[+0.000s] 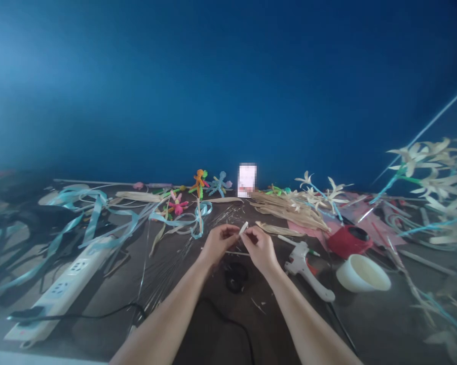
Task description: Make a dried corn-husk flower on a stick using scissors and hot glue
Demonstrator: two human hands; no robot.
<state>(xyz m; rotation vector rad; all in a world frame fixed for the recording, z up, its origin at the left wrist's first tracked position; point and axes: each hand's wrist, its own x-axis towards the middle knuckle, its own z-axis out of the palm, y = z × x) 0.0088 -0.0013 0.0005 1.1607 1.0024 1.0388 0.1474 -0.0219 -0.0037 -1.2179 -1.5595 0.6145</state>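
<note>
I saw the left hand and right hand, fingertips nearly closed, pinching a small white strip above the counter.

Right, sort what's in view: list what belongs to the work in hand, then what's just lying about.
Likely in the work:
- small pale flat strip, at the left hand's and right hand's fingertips
- possibly the white plastic glue gun

Apparently lying about:
- long white power strip
- round cream cup
- fuzzy pink figure
</note>
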